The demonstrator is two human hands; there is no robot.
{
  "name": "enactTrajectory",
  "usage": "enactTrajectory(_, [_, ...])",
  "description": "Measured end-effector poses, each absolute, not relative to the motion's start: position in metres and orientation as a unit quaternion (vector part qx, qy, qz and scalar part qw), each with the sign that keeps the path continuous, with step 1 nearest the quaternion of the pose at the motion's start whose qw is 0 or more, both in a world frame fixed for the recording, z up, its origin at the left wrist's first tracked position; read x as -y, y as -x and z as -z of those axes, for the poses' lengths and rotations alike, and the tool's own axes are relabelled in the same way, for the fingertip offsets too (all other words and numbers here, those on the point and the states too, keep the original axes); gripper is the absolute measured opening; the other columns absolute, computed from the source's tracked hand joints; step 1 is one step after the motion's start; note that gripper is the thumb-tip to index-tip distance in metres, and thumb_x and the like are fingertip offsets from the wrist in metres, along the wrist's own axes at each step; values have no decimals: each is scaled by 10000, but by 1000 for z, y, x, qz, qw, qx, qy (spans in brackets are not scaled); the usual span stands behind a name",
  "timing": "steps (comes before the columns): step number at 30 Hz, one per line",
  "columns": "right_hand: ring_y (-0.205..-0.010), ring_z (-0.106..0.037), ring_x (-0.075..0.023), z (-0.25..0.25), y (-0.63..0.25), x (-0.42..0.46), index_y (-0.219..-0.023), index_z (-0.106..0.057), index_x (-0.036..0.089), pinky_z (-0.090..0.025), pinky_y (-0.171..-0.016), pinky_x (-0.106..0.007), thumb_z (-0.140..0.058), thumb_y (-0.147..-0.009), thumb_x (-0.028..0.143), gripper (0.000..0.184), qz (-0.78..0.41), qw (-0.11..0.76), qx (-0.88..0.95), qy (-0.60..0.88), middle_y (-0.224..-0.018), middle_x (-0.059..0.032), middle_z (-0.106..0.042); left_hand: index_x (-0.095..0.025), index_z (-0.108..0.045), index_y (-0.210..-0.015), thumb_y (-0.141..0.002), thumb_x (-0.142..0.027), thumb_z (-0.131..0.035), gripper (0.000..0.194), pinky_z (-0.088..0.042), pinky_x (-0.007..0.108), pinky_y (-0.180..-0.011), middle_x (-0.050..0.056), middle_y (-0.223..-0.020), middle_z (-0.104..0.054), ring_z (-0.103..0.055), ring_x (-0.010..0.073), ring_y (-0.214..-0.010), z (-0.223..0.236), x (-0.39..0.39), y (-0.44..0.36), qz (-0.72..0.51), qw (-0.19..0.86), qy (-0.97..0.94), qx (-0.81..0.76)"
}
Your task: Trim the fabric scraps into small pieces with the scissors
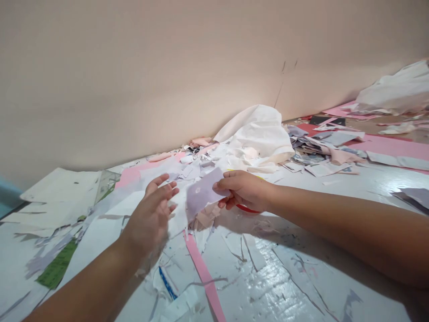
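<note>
With the left hand (151,213) empty and loosely spread, we pinch the lilac paper (203,192) at mid-frame by its right edge in the right hand (246,188), and should support its free edge lightly against creasing.

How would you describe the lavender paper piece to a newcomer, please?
In front of the beige wall lies a glossy white surface. Above it, the bare right hand pinches the lavender paper piece by one edge, unlike the loose paper scraps around it.
</note>
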State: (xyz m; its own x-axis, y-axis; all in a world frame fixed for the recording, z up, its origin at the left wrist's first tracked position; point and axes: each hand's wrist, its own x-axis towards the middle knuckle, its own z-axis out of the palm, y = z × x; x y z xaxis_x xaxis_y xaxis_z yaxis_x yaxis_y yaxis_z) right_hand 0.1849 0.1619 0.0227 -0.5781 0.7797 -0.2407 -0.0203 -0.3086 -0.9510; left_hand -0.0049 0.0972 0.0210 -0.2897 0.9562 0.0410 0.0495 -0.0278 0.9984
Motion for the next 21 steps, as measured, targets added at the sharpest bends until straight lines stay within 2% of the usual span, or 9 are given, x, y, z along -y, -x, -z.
enactTrajectory(2, [-511, -586, -118, -25, -182, -158, -651, -438, 165, -416, -423, -182, -565, -694, 131, 138, -736, 271, 491, 380, -540, 32, -484, -302, -464, -1116, -692, -380, -584, 447, -364, 342, -851, 42, -1193, -461, -427, 227, -1103, -20, -91, 1, -518, 229, -566, -599])
enactTrajectory(3, [-501, -575, -113, -26, -181, -156, -662, -454, 157, -416, -426, -183, -547, -707, 131, 107, -742, 263, 485, 382, -538, 20, -499, -294, -503, -1081, -670, -360, -622, 433, -331, 352, -893, 44, -1186, -467, -411, 239, -1114, -20, -87, -1, -463, 149, -644, -590])
enactTrajectory(5, [-501, -565, -115, -28, -179, -151, -676, -485, 141, -428, -449, -197, -501, -755, 180, 90, -760, 245, 479, 365, -544, -10, -527, -282, -569, -969, -683, -318, -628, 294, -336, 329, -875, 33, -1036, -552, -471, 228, -1016, -20, -81, -6, -375, 86, -749, -540])
enactTrajectory(6, [-512, -566, -121, -29, -178, -148, -676, -494, 136, -436, -465, -211, -468, -786, 228, 146, -774, 241, 476, 342, -557, -23, -538, -273, -580, -916, -706, -300, -612, 215, -358, 305, -831, 23, -953, -576, -501, 210, -944, -20, -78, -9, -356, 83, -769, -524])
enactTrajectory(9, [-586, -570, -138, -30, -178, -139, -691, -507, 138, -456, -533, -258, -387, -830, 323, 260, -795, 250, 489, 260, -640, -41, -555, -261, -585, -825, -745, -272, -576, 81, -390, 264, -720, 0, -829, -596, -526, 166, -787, -20, -74, -13, -373, 126, -750, -532])
enactTrajectory(12, [-644, -543, -122, -28, -177, -134, -779, -526, 146, -449, -598, -261, -511, -763, 226, 83, -742, 281, 557, 244, -704, -19, -553, -253, -596, -786, -709, -298, -621, 93, -414, 258, -670, -7, -797, -599, -528, 151, -726, -20, -75, -14, -449, 226, -649, -571])
enactTrajectory(15, [-653, -508, -101, -20, -177, -131, -852, -519, 166, -437, -627, -247, -597, -684, 128, 189, -664, 313, 631, 251, -714, 15, -532, -234, -591, -727, -650, -304, -685, 140, -428, 237, -592, -21, -733, -583, -527, 131, -665, -20, -78, -14, -496, 372, -554, -555])
enactTrajectory(17, [-675, -501, -104, -15, -176, -130, -884, -510, 179, -435, -628, -251, -611, -682, 141, 230, -618, 325, 671, 249, -743, 16, -522, -222, -590, -678, -644, -276, -699, 127, -429, 222, -588, -34, -707, -571, -520, 111, -649, -19, -81, -13, -505, 440, -529, -522])
enactTrajectory(21, [-693, -510, -110, -8, -176, -127, -918, -494, 195, -441, -621, -261, -630, -707, 233, 253, -579, 340, 702, 239, -807, 9, -503, -220, -612, -661, -663, -229, -696, 84, -432, 207, -638, -38, -725, -565, -516, 91, -676, -17, -84, -11, -497, 506, -525, -471])
